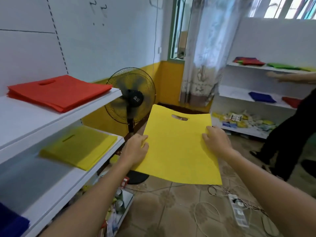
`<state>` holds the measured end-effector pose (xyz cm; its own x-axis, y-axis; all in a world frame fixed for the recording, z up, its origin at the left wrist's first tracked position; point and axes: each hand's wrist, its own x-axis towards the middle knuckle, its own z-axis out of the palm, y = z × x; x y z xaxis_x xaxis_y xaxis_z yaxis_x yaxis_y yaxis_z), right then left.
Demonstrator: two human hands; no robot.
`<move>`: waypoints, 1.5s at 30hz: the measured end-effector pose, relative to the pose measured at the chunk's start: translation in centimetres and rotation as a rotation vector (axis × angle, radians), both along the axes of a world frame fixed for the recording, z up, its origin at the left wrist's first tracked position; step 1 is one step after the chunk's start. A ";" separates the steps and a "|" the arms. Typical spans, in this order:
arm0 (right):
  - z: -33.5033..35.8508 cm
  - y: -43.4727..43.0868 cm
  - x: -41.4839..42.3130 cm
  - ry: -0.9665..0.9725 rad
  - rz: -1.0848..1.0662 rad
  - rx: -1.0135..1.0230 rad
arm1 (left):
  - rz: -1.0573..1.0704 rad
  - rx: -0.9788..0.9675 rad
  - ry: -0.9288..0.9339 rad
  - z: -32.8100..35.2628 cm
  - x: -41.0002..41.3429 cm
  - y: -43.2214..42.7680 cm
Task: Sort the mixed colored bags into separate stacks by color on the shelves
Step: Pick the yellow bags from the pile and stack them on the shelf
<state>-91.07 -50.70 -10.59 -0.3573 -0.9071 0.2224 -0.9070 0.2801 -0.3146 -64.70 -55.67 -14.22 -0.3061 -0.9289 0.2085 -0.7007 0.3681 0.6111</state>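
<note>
In front of the person, above the tiled floor [171, 211], the left hand [136, 147] and the right hand [215, 139] each pinch a side edge of a flat yellow bag [177, 151], held in the air with its cut-out handle pointing away. To the left, a yellow stack [80, 146] lies on the middle shelf [56, 190] and a red stack [58, 93] on the shelf above, with a standing fan [131, 94] just beyond. Across the room, a far shelf unit [239, 93] carries a green pile [287, 66], a blue bag [261, 97] and other colored bags.
</note>
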 end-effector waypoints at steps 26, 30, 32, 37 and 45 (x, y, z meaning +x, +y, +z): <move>-11.1 -37.9 9.7 -0.148 0.662 0.363 | 0.756 0.357 0.046 -13.5 5.6 -18.4; -12.8 -39.9 17.1 -0.137 0.895 0.318 | 0.966 0.293 0.065 -13.7 9.3 -15.8; -14.2 -40.4 20.5 -0.152 0.993 0.297 | 1.041 0.282 0.046 -14.0 11.4 -14.8; -17.8 -42.8 27.5 -0.222 1.083 0.240 | 1.139 0.237 0.015 -15.9 15.8 -14.8; -22.3 -49.4 33.6 -0.069 1.176 0.049 | 1.158 0.181 -0.061 -20.0 20.4 -20.2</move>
